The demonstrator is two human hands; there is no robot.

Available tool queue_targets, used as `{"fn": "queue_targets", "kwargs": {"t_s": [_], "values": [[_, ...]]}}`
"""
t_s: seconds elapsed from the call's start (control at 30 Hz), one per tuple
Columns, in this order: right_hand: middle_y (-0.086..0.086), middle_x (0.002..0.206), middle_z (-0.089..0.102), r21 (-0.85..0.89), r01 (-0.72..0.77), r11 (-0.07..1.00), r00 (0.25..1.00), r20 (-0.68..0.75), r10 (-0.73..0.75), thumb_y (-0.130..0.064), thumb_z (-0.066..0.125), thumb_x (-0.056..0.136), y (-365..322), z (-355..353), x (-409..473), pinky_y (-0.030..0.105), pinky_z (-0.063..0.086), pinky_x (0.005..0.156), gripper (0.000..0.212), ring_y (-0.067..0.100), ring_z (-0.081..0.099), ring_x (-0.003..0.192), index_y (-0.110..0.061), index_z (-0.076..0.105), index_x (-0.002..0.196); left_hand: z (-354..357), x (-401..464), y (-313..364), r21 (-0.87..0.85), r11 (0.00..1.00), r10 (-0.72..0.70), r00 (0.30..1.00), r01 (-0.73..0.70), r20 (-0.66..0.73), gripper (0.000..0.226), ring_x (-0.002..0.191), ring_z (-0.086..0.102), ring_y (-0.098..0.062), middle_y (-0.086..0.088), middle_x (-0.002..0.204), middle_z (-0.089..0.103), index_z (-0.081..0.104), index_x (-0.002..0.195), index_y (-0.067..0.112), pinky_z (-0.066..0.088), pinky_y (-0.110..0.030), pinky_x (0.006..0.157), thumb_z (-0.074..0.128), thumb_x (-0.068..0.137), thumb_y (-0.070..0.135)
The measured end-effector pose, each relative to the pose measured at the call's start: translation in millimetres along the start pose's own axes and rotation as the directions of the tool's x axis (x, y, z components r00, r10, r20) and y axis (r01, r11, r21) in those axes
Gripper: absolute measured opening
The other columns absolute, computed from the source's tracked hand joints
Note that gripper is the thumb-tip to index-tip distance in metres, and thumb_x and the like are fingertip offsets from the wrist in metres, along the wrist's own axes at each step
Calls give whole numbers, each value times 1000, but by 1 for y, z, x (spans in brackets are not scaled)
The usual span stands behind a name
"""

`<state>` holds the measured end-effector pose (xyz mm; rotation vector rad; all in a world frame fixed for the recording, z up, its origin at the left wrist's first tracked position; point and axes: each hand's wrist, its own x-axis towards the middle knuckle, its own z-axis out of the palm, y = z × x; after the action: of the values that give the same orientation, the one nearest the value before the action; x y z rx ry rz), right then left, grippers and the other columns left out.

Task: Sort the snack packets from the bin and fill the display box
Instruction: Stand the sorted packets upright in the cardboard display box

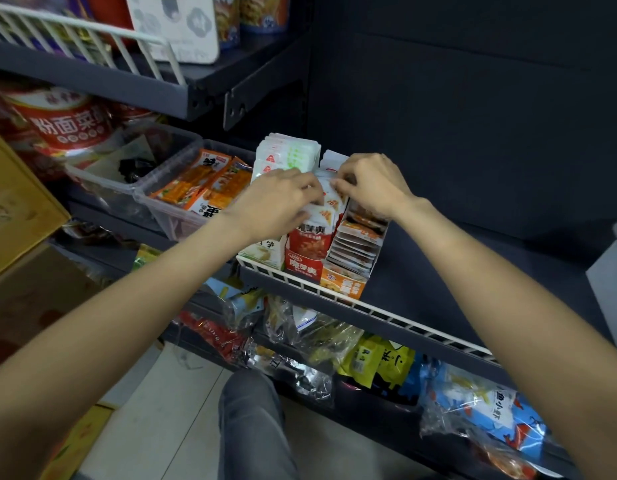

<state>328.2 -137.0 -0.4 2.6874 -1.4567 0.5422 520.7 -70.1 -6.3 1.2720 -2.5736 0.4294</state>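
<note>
- Seen from a head-worn camera looking down, a person's two bare arms reach forward to a dark grey metal shop shelf (438,258) with a white wire front rail (334,295).
- Both hands meet over a red cardboard display box (303,265) standing at the shelf's front edge.
- The left hand (276,199) and the right hand (369,185) are close together, fingers curled, each pinching the top edges of a bunch of small red-and-white snack packets (326,206) that stands upright in the box.
- Just right of it, an orange cardboard display box (345,284) holds a neat row of flat packets; just left, a pale green-and-white box (262,252) holds white packets.
- Further left on the shelf sits a clear plastic bin (168,202) holding loose orange snack packets (210,183); another clear bin beside it holds something dark I cannot identify.
- A lower shelf below carries loose clear bags of snacks (480,407), and a grey trouser knee (248,410) shows at the bottom.
- Judgement: the packets look mid-way through being squared up and pushed down into the red box.
- Risks from here: slippery foil packets could fan out or slide from the pinch; uneven pressing could crumple packets or jam them; a hard push could tip the light box over the low rail or nudge the neighbouring boxes out of line.
</note>
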Motion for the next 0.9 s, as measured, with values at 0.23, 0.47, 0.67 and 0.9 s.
{"fn": "queue_targets", "kwargs": {"t_s": [0.23, 0.47, 0.67, 0.9], "values": [[6, 126, 57, 120, -36, 992, 996, 90, 25, -31, 60, 90, 11, -11, 8, 39, 44, 92, 40, 24, 54, 113, -15, 50, 125, 33, 28, 8, 74, 985, -143, 977, 156, -159, 44, 91, 63, -29, -10, 102, 66, 61, 114, 10, 44, -37, 84, 73, 71, 12], [15, 129, 56, -192, -121, 974, 934, 311, 177, -28, 38, 98, 11, -14, 40, 46, 28, 105, 43, 31, 50, 119, -10, 44, 137, 57, 15, 15, 166, 980, -93, 988, 113, -124, 74, 135, 39, -27, -15, 145, 43, 37, 142, 4, 10, -48, 114, 69, 77, 18], [9, 116, 59, -160, -52, 986, 867, 483, 124, -28, 41, 99, 3, -22, 54, 39, 43, 86, 32, 25, 56, 100, -13, 52, 124, 59, 13, 8, 157, 984, -57, 984, 84, -171, 63, 133, 42, -25, -12, 142, 46, 40, 142, 6, 9, -50, 114, 62, 85, 25], [8, 101, 62, -203, 55, 978, 851, 522, 60, -25, 51, 94, -3, -23, 56, 29, 41, 57, 24, 22, 59, 82, -8, 59, 110, 56, 11, 10, 117, 989, -63, 980, 86, -190, 53, 130, 46, -23, -10, 139, 50, 45, 138, 7, 15, -47, 115, 55, 89, 22]]}}
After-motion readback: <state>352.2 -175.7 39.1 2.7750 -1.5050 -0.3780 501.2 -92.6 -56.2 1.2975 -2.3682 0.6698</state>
